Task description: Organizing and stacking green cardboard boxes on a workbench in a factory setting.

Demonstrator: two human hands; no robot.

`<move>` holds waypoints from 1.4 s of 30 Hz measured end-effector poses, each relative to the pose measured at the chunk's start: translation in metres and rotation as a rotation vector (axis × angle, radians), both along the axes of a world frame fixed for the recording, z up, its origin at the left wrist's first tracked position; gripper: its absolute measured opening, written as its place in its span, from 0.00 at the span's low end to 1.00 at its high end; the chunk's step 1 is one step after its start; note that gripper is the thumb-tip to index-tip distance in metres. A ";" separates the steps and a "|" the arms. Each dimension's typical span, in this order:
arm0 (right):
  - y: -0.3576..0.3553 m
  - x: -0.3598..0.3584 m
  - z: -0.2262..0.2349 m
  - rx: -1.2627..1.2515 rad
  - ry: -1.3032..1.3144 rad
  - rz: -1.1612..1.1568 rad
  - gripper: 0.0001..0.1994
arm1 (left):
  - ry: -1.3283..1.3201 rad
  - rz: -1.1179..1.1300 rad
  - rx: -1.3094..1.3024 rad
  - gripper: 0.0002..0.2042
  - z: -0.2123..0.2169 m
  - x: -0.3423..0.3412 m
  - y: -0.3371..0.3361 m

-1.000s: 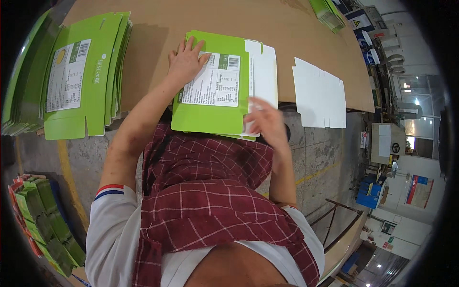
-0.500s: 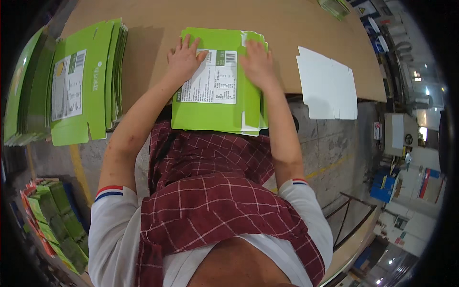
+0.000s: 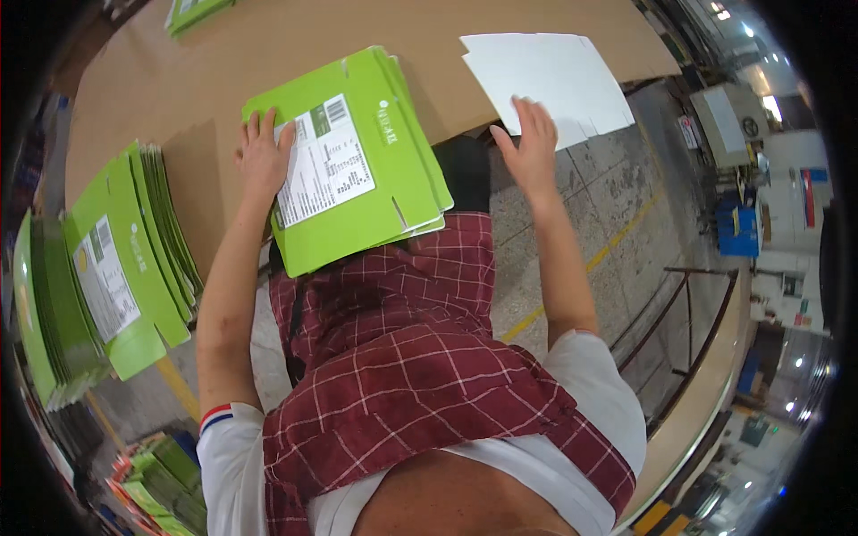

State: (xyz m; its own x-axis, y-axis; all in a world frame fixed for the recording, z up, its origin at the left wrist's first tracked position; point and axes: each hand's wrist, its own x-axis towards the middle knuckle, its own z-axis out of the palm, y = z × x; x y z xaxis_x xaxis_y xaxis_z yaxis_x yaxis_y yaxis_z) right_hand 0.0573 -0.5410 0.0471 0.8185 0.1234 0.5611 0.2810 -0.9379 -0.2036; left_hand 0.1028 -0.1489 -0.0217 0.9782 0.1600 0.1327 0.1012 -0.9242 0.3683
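A small stack of flat green cartons [image 3: 389, 134], with a white printed label panel on the top one, lies at the table's front edge and overhangs it. My left hand [image 3: 264, 163] rests on the left edge of this stack, fingers spread. To the right, a white flat carton blank [image 3: 554, 76] sticks out past the table edge. My right hand [image 3: 534, 154] is at its near edge, thumb and fingers apart; the fingertips overlap the white blank, and whether they touch it I cannot tell.
Thick stacks of green flat cartons [image 3: 152, 241] stand at the table's left edge. Another green stack [image 3: 192, 12] lies at the far left of the brown tabletop [image 3: 295, 40]. More green bundles [image 3: 161, 478] are low at left. A metal-framed table [image 3: 688, 330] stands at right.
My right hand has left the green stack and moved right to the white blank. My left hand stays on the stack's left side. The whole view has turned.
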 end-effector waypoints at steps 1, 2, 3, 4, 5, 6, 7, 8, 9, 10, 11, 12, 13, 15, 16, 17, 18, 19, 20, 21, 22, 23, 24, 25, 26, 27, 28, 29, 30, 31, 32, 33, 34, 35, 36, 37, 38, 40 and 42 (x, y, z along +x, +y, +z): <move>-0.013 0.012 -0.009 -0.199 0.130 -0.188 0.29 | 0.007 0.012 0.008 0.29 -0.001 0.000 -0.001; -0.024 0.023 -0.017 -0.368 0.186 -0.377 0.33 | 0.000 0.013 0.012 0.29 -0.001 0.002 -0.001; -0.032 0.030 -0.026 -0.415 0.315 -0.397 0.33 | -0.016 0.011 -0.017 0.29 0.000 0.002 0.000; -0.039 0.037 -0.035 -0.458 0.397 -0.412 0.34 | -0.038 -0.001 -0.051 0.29 0.000 0.003 0.000; -0.043 0.042 -0.042 -0.500 0.559 -0.413 0.35 | -0.039 0.000 -0.036 0.29 0.000 0.004 0.001; -0.045 0.045 -0.048 -0.411 0.537 -0.385 0.29 | -0.029 0.004 -0.023 0.29 0.000 0.003 0.001; -0.046 0.044 -0.052 -0.418 0.467 -0.353 0.24 | 0.002 0.022 -0.001 0.29 -0.001 0.004 0.002; -0.045 0.044 -0.055 -0.424 0.367 -0.324 0.18 | -0.016 0.012 -0.014 0.29 -0.001 0.004 0.002; -0.046 0.045 -0.054 -0.424 0.407 -0.249 0.15 | -0.014 0.012 -0.014 0.29 -0.002 0.004 0.002; -0.045 0.044 -0.053 -0.426 0.411 -0.193 0.13 | -0.009 0.013 -0.012 0.29 -0.002 0.004 0.002; -0.046 0.044 -0.050 -0.425 0.356 -0.152 0.10 | -0.005 0.010 -0.015 0.29 -0.002 0.004 0.002; -0.048 0.045 -0.045 -0.425 0.435 -0.118 0.10 | 0.000 0.009 -0.018 0.29 -0.001 0.004 0.002; -0.048 0.045 -0.040 -0.425 0.452 -0.098 0.10 | 0.001 0.010 -0.019 0.29 -0.001 0.004 0.002; -0.049 0.047 -0.029 -0.416 0.491 -0.081 0.11 | 0.012 0.003 -0.017 0.30 0.001 0.004 0.002; -0.047 0.049 -0.024 -0.407 0.517 -0.083 0.12 | 0.009 0.006 -0.013 0.30 0.001 0.004 0.002; -0.045 0.052 -0.018 -0.402 0.549 -0.086 0.13 | 0.013 0.011 -0.015 0.30 0.002 0.004 0.002; -0.039 0.054 -0.014 -0.365 0.519 -0.028 0.14 | 0.014 0.015 -0.013 0.30 0.002 0.003 0.002; -0.032 0.058 -0.011 -0.330 0.495 0.028 0.15 | 0.012 0.012 -0.010 0.30 0.002 0.004 0.001; -0.022 0.060 -0.010 -0.288 0.415 0.067 0.16 | 0.008 0.018 -0.024 0.30 0.001 0.004 0.001; -0.010 0.064 -0.010 -0.230 0.436 0.172 0.16 | 0.005 0.014 -0.031 0.30 0.001 0.004 0.001; 0.004 0.066 -0.011 -0.169 0.408 0.261 0.15 | 0.007 0.015 -0.023 0.30 0.000 0.005 0.001; 0.019 0.066 -0.014 -0.242 0.413 0.238 0.15 | -0.002 0.007 -0.031 0.30 0.000 0.005 0.001; 0.034 0.066 -0.018 -0.321 0.444 0.238 0.14 | -0.004 0.006 -0.024 0.30 0.000 0.005 0.001; 0.047 0.061 -0.022 -0.329 0.424 0.184 0.13 | -0.012 0.006 -0.019 0.30 0.000 0.005 0.001; 0.057 0.057 -0.025 -0.341 0.414 0.151 0.13 | 0.003 0.010 -0.013 0.30 0.000 0.005 0.001; 0.065 0.054 -0.026 -0.354 0.390 0.092 0.12 | 0.011 0.012 -0.007 0.30 0.000 0.005 0.001; 0.069 0.051 -0.024 -0.301 0.391 0.108 0.11 | 0.010 0.015 0.001 0.30 0.001 0.005 0.001; 0.073 0.051 -0.020 -0.189 0.339 0.124 0.10 | 0.012 0.014 0.002 0.30 0.001 0.005 0.001; 0.074 0.051 -0.013 -0.101 0.316 0.121 0.10 | 0.012 0.016 0.007 0.30 0.001 0.006 0.001; 0.076 0.053 -0.005 0.024 0.269 0.116 0.09 | 0.026 0.020 0.010 0.30 0.001 0.006 0.001; 0.081 0.053 0.004 0.027 0.221 0.130 0.10 | 0.005 0.017 0.023 0.30 0.000 0.007 0.001; 0.085 0.055 0.015 0.021 0.203 0.140 0.11 | -0.006 0.013 0.032 0.30 -0.001 0.007 0.001; 0.093 0.052 0.023 0.025 0.128 0.155 0.12 | 0.011 0.017 0.057 0.30 -0.003 0.007 0.001; 0.106 0.047 0.030 -0.020 0.174 0.219 0.10 | -0.004 0.001 0.050 0.30 -0.005 0.007 0.002; 0.123 0.037 0.035 -0.072 0.207 0.284 0.10 | -0.003 -0.004 0.050 0.29 -0.007 0.007 0.004; 0.145 0.022 0.037 -0.120 0.194 0.352 0.09 | -0.049 -0.016 0.047 0.29 -0.011 0.007 0.005; 0.167 0.001 0.037 -0.255 0.125 0.439 0.09 | -0.017 -0.048 0.048 0.29 -0.015 0.004 0.006; 0.204 -0.042 0.040 -0.279 0.229 0.614 0.13 | -0.080 -0.098 -0.033 0.28 -0.020 0.000 0.014; 0.223 -0.072 0.053 -0.117 0.334 0.819 0.18 | -0.071 -0.134 0.041 0.28 -0.026 -0.004 0.019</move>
State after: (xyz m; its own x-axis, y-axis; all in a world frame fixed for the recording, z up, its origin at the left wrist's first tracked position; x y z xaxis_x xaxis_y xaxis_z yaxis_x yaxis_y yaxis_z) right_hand -0.0142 -0.3177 0.1001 0.5668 0.7830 0.2562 0.8154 -0.4888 -0.3100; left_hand 0.0990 -0.1297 -0.0481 0.9784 0.0216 0.2056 -0.0490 -0.9419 0.3322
